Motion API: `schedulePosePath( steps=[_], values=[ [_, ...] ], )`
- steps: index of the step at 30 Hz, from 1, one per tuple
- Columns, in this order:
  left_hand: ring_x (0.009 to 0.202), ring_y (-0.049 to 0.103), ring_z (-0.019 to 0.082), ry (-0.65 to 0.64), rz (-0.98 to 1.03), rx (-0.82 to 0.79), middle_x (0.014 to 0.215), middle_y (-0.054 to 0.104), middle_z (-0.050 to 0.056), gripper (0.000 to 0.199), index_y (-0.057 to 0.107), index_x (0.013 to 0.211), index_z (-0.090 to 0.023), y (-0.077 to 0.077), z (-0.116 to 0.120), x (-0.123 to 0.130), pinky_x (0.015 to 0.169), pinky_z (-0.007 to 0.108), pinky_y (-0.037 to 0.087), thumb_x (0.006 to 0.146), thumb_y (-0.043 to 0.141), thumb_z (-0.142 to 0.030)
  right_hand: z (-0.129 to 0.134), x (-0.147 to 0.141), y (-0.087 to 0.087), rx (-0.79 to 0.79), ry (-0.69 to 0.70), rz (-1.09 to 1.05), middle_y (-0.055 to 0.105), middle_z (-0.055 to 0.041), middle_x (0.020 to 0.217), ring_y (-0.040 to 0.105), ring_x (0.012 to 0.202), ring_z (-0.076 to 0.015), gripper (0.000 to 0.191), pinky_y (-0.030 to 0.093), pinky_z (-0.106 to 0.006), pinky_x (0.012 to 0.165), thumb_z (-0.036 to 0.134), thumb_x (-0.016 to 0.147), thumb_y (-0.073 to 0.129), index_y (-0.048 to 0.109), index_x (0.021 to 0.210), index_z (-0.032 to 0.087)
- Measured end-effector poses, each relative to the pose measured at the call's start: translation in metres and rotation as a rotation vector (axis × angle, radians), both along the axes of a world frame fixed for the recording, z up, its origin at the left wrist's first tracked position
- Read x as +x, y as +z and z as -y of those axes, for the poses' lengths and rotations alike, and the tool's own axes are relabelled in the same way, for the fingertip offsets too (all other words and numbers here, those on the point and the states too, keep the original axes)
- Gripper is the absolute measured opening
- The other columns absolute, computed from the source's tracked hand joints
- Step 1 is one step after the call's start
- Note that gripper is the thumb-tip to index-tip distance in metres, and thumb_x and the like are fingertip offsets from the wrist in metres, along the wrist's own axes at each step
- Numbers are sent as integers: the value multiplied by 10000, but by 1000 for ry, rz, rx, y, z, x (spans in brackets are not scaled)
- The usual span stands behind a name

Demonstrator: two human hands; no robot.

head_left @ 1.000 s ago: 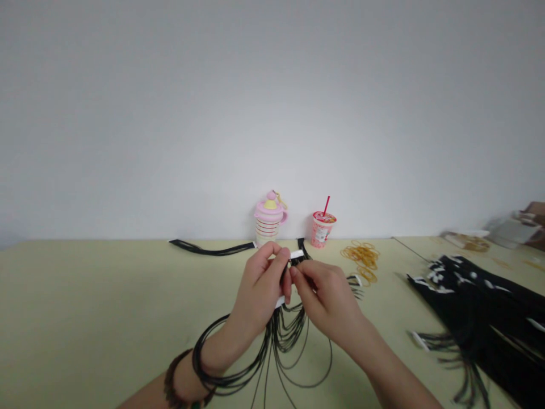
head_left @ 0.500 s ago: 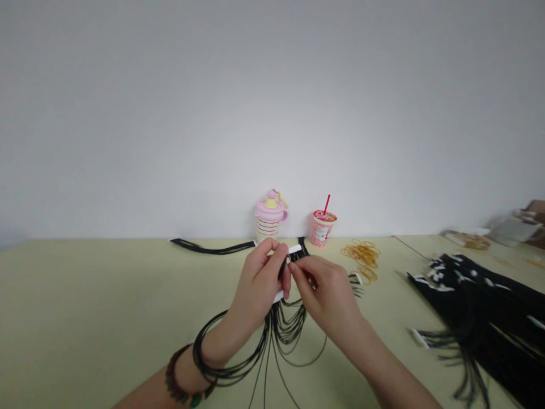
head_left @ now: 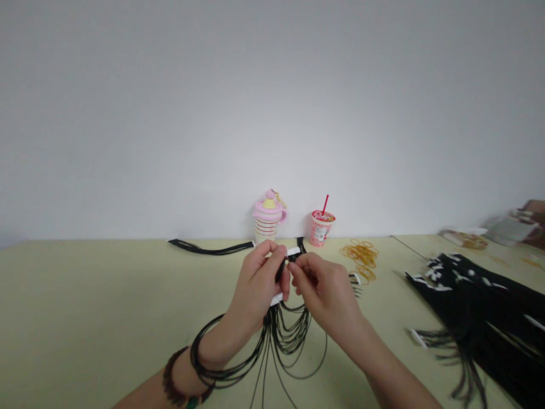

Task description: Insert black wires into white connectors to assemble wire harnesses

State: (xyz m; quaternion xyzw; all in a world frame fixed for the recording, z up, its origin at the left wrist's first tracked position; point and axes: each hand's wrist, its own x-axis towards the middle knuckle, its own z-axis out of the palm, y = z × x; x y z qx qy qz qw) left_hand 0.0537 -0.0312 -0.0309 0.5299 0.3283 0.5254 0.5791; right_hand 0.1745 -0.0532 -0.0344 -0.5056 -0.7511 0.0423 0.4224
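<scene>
Thin black wires (head_left: 293,335) hang in loops beneath both hands, and some of them circle the left wrist. My left hand (head_left: 258,284) is closed around the bundle, with a white connector (head_left: 276,299) showing below its fingers. Another white connector (head_left: 293,251) sticks out above, between the two hands. My right hand (head_left: 326,284) pinches at the wires just under that upper connector, thumb against forefinger. The fingertips hide exactly which wire ends lie between them.
Against the wall stand a pink-lidded cup (head_left: 267,218) and a pink cup with a red straw (head_left: 321,227). Yellow rubber bands (head_left: 361,255) lie to the right. A flat black wire strip (head_left: 210,249) lies behind left. More black wires with white connectors (head_left: 472,307) cover the table's right side.
My right fingertips have shifted slightly at the upper connector, still pinching. The left hand keeps its grip on the bundle. The whole view has moved a little.
</scene>
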Motion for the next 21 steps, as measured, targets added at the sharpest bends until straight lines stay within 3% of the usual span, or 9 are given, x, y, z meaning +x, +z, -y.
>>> schedulePosePath(
  steps=[14,21],
  values=[
    [342,419,69,-25,27,-20,395,425,-76,289,405,645,-193,-3,1,1,369,160,322,791,456,-436,-2,-7,-3,4,17,-80,599,1,591,538,545,-101,194,360,-182,508,249,869,416,500,709,178],
    [343,416,64,-11,16,-9,395,410,-77,294,404,652,-194,-3,1,1,368,160,317,800,443,-445,-5,-10,-6,39,31,-155,582,22,550,514,497,-81,192,372,-179,523,233,865,429,497,695,177]
  ],
)
